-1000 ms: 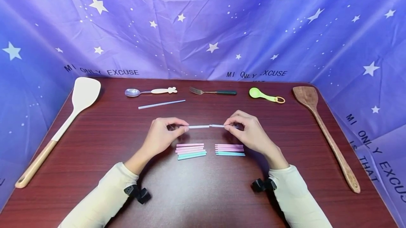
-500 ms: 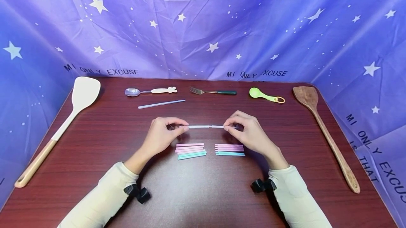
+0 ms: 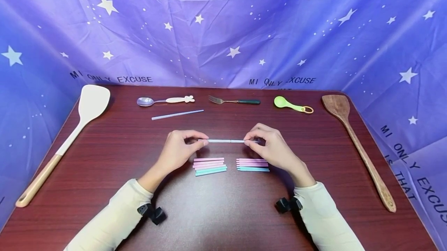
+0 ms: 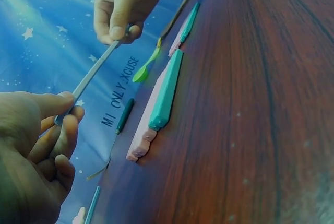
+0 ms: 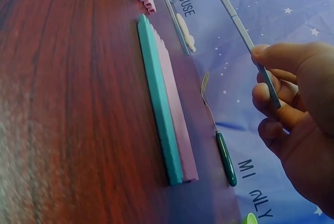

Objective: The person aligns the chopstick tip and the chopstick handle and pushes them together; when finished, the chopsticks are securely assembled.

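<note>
Pinched between thumb and fingers, the left end of a pale blue-grey sectional chopstick (image 3: pixel 220 141) is in my left hand (image 3: pixel 179 148). My right hand (image 3: pixel 270 142) pinches its other end. The two halves meet end to end at a thin seam, plain in the right wrist view, and the chopstick is held level above the table. Below it lie two rows of chopstick halves, pink and turquoise: a left row (image 3: pixel 209 164) and a right row (image 3: pixel 253 162). Behind my left hand lies a long blue chopstick (image 3: pixel 177 115).
Along the back of the dark red table (image 3: pixel 216 212) lie a spoon (image 3: pixel 145 102), a fork (image 3: pixel 244 102) and a green measuring spoon (image 3: pixel 293 106). A white spatula (image 3: pixel 92 103) lies on the left, a wooden spatula (image 3: pixel 363 146) on the right. A starry cloth (image 3: pixel 209 53) hangs behind.
The gap between the two halves has closed, leaving only a thin seam. My right hand has shifted slightly left; my left hand has barely moved.
</note>
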Demonstrator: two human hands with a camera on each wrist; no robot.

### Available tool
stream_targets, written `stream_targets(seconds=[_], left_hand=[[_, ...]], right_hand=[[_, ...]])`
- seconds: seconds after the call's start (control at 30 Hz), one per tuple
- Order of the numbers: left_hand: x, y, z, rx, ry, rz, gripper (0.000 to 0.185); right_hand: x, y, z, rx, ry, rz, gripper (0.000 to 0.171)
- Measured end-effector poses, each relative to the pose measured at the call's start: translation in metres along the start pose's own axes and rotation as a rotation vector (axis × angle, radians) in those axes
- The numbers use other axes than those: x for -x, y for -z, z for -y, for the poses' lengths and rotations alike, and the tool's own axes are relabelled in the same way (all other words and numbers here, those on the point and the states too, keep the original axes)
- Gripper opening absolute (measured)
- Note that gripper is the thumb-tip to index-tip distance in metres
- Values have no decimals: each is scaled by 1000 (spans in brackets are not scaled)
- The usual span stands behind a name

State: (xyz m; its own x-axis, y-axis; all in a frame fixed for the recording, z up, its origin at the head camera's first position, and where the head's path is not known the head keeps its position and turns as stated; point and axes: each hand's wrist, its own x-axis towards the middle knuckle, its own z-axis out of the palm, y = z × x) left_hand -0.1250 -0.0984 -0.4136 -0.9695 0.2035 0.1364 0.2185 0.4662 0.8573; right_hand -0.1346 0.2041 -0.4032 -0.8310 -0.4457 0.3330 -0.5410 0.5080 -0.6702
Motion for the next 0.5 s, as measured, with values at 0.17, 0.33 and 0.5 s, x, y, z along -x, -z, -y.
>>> stream_targets(seconds=[0.17, 0.33, 0.5], left_hand=[[0, 1, -1, 14, -6, 18, 21], [1, 1, -1, 5, -2, 33, 13], [1, 4, -1, 53, -13, 23, 8]], right_hand=[[0, 1, 0, 15, -4, -18, 5], [0, 1, 1, 28, -9, -22, 8], [1, 4, -1, 35, -14, -30, 12]])
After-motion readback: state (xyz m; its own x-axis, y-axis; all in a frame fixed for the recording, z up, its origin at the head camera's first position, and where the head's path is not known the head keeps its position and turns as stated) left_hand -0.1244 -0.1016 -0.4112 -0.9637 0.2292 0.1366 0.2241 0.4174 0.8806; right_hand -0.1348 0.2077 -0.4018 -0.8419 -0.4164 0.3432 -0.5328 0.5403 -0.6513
